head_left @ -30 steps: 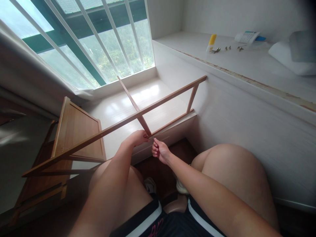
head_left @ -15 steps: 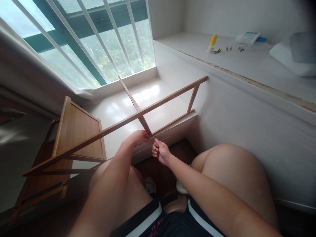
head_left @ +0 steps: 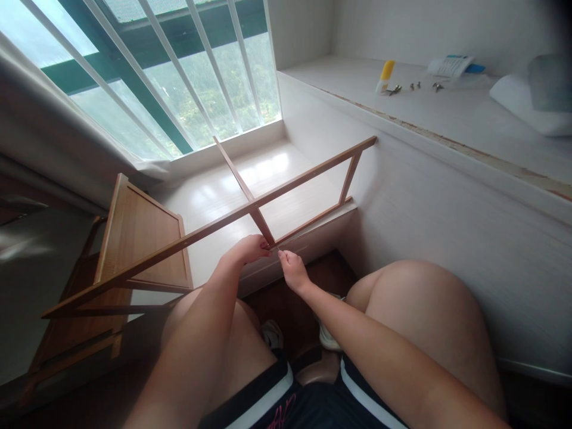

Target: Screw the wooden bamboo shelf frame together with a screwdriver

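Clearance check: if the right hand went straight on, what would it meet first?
Likely the frame, at the corner just ahead of the right hand; the left hand is at that corner too. Depth is hard to judge.

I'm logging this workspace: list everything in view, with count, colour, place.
Wooden frame: 1, brown, across the middle
Other wooden parts: several, brown, left
Window: 1, green, pale bars, upper left
Curtain: 1, greyish, left edge
Shelf: 1, whitish, upper right
Capped tube: 1, yellow-white, on shelf
Small metal pieces: several, metallic, on shelf
Packet: 1, white-blue, back of shelf
Pale bundle: 1, white-grey, shelf's right end
Thin rod: 1, metallic, by frame corner, mostly hidden
Floor: 1, dark brown, lower middle
Shoes: 2, pale, lower middle
Shorts: 1, black and white, bottom
Legs: 2, bare, lower half
Forearms: 2, bare, lower half
Left hand: 1, bare, at frame corner
Right hand: 1, bare, holding thin rod
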Demonstrator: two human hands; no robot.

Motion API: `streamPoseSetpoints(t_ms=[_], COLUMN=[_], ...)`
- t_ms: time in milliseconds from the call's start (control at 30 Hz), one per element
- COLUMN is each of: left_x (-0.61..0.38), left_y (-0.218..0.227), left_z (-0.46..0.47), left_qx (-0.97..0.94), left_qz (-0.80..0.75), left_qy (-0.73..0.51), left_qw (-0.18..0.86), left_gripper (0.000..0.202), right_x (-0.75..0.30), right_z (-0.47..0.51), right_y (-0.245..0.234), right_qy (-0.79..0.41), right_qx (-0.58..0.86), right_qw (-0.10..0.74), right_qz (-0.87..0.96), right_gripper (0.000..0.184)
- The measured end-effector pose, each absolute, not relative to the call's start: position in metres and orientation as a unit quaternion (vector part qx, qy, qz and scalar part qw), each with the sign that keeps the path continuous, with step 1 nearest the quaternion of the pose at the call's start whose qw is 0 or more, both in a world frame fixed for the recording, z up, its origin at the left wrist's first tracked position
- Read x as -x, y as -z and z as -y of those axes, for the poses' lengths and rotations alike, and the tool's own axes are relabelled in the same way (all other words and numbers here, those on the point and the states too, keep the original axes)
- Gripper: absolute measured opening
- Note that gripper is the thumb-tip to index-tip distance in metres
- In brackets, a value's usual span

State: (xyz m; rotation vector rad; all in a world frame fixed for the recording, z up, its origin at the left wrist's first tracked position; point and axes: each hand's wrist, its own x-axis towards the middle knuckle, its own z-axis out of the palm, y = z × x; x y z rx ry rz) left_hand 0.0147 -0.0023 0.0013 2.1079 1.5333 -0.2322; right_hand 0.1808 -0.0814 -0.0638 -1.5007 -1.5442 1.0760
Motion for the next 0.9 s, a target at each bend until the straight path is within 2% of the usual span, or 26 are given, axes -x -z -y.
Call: streamPoseSetpoints(t_ms=[167, 267, 467, 700, 900], left_x=[-0.015, -0.016, -0.018, -0.02, -0.021], left_y=[-0.002, -0.004, -0.008, -0.011, -0.011], left_z=[0.003, 0.003, 0.003, 0.004, 0.004], left_qx=[-0.777, -0.776, -0.78, -0.781, -0.777], left_qz=[-0.568, -0.568, -0.561, -0.561, -0.566], left_qy=[0.089, 0.092, 0.096, 0.098, 0.101], left_qw=[0.257, 0.258, 0.26, 0.256, 0.256], left_gripper=[0.024, 0.024, 0.022, 0.021, 0.021], right_x=[-0.186, -0.187, -0.188, -0.186, -0.187], right_z=[0.082, 0.081, 0.078, 0.077, 0.078], right_y=[0.05, 0.044, 0.038, 0.043, 0.049], right_qy=[-0.26, -0.228, -0.21, -0.252, -0.193], right_qx=[0.634, 0.638, 0.626, 0.637, 0.625], right_qw=[0.181, 0.13, 0.121, 0.139, 0.15], right_qz=[0.706, 0.723, 0.742, 0.715, 0.742], right_gripper=[0.039, 0.04, 0.04, 0.046, 0.041])
